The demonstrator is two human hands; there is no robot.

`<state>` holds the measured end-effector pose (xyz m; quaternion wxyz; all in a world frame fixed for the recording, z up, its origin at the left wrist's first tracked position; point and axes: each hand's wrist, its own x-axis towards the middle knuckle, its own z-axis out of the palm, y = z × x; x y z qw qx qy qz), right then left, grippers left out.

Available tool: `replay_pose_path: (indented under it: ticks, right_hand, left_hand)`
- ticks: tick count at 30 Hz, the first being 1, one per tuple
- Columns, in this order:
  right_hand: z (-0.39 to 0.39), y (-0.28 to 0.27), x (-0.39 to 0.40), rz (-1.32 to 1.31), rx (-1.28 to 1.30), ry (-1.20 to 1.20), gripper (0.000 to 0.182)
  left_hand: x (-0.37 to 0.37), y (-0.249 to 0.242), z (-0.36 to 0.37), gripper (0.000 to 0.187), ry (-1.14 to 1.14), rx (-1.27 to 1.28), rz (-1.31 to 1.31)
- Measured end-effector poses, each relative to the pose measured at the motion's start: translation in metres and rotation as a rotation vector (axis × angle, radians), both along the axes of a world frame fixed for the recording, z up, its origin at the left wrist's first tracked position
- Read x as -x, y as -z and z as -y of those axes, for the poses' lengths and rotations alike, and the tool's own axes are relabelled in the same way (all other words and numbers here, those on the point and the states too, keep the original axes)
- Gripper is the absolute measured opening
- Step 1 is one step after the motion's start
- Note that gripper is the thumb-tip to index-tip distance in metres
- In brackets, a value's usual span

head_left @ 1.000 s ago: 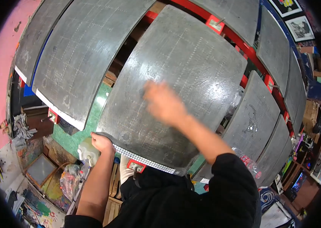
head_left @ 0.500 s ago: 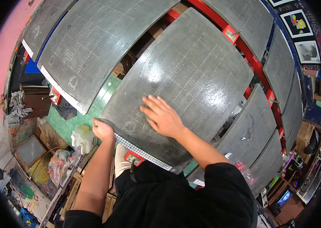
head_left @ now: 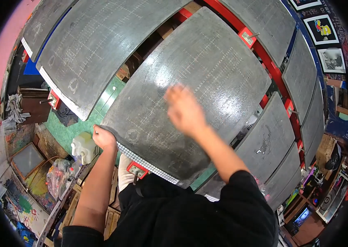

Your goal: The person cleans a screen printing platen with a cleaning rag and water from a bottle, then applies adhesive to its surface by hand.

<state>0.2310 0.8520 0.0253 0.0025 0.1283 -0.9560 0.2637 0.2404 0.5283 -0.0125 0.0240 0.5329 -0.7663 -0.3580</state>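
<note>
A large grey board (head_left: 207, 61) with rows of faint pale marks and wet-looking shiny patches lies before me. My left hand (head_left: 104, 138) grips its near left corner, fingers wrapped round the edge. Over the middle of the board is my right hand (head_left: 185, 109), blurred by motion; its fingers are smeared, and whether it touches the surface is unclear. A white gridded strip (head_left: 147, 163) runs along the board's near edge, with a red metal bracket (head_left: 137, 170) beneath it.
Similar grey boards (head_left: 87, 45) stand to the left and right (head_left: 264, 144) on a red frame (head_left: 278, 76). A whitish plastic jug (head_left: 85, 147) and a clear plastic bag (head_left: 57, 180) are at the lower left. Pictures (head_left: 321, 29) hang at the upper right.
My right hand has moved up and slightly right over the board, from lying spread on it to a blur. My left hand still holds the corner. The whole view has shifted slightly.
</note>
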Motion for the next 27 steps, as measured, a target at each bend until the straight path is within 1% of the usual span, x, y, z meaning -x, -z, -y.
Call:
replay_pose_path:
  ticks: [1,2,4,5,6,7,8,10,11,12,13,14,15,16,17,18,20,22,23,25,26,27]
  right_hand:
    - [0.003,-0.002,-0.031,0.039,0.047,-0.161,0.053]
    - [0.000,0.000,-0.044,0.071,0.091,-0.320,0.054]
    - [-0.045,-0.015,-0.011,0.082,-0.103,-0.219,0.052]
    - [-0.071,-0.001,0.012,-0.014,-0.266,0.017,0.049]
    - [-0.108,0.002,0.040,-0.187,-0.141,0.218,0.044]
    - [-0.146,0.004,0.067,-0.240,-0.084,0.375,0.040]
    - [-0.182,0.012,0.095,-0.351,-0.142,0.541,0.036]
    - [-0.205,0.035,0.130,-0.452,-0.153,0.775,0.033]
    - [-0.185,0.027,0.124,-0.374,-0.035,0.745,0.034]
    - [-0.147,0.014,0.110,-0.295,0.077,0.712,0.035]
    - [-0.111,0.014,0.084,-0.233,0.046,0.564,0.040]
    - [-0.068,0.022,0.051,-0.298,0.008,0.451,0.044]
    - [-0.024,0.008,0.012,-0.130,-0.171,0.288,0.047]
    - [0.005,-0.002,-0.032,0.019,-0.024,0.143,0.048]
    - [0.013,-0.008,-0.071,0.048,0.052,0.019,0.046]
    - [0.010,-0.011,-0.093,0.078,0.125,-0.100,0.045]
    - [-0.032,-0.016,-0.083,-0.018,-0.160,0.107,0.044]
    - [-0.109,0.008,-0.041,-0.160,-0.077,0.502,0.047]
    - [-0.149,0.006,-0.013,-0.231,-0.142,0.592,0.045]
    - [-0.246,0.034,0.049,-0.348,-0.166,0.817,0.044]
    - [-0.275,0.043,0.081,-0.342,-0.197,0.983,0.044]
    - [-0.280,0.046,0.104,-0.314,-0.312,1.058,0.042]
  left_hand:
    - [-0.003,0.007,0.004,0.067,-0.016,0.021,-0.014]
    - [-0.002,0.012,0.003,0.067,-0.030,0.038,-0.035]
    - [0.002,0.003,-0.002,0.067,-0.039,0.036,-0.028]
    - [0.001,0.004,-0.001,0.068,-0.017,0.029,-0.038]
    - [-0.001,0.003,0.000,0.068,0.001,0.022,-0.046]
    - [0.000,0.000,-0.001,0.069,-0.016,-0.009,-0.049]
    - [0.001,0.001,-0.001,0.069,-0.006,-0.005,-0.051]
    - [0.000,0.004,-0.002,0.069,-0.015,0.023,-0.079]
    - [0.001,0.005,-0.001,0.069,-0.005,0.024,-0.084]
    - [-0.001,0.005,-0.001,0.068,-0.015,0.032,-0.086]
    - [-0.001,0.005,-0.002,0.068,-0.023,0.036,-0.092]
    - [0.000,0.003,-0.004,0.068,-0.007,0.025,-0.098]
    - [0.001,0.001,-0.005,0.067,-0.025,0.024,-0.072]
    - [0.002,-0.001,-0.004,0.067,-0.044,0.025,-0.046]
    - [0.000,0.007,0.002,0.067,-0.020,0.030,-0.046]
    - [0.001,0.009,0.005,0.067,-0.004,0.020,-0.048]
    - [0.000,0.013,0.007,0.067,-0.056,-0.058,-0.114]
    - [0.000,0.015,0.006,0.067,-0.081,-0.093,-0.121]
    - [-0.003,0.021,0.010,0.067,-0.046,-0.046,-0.115]
    - [-0.001,0.022,0.015,0.067,-0.012,0.007,-0.115]
    - [-0.001,0.018,0.012,0.068,-0.017,-0.007,-0.109]
    - [-0.001,0.016,0.009,0.068,-0.025,-0.024,-0.105]
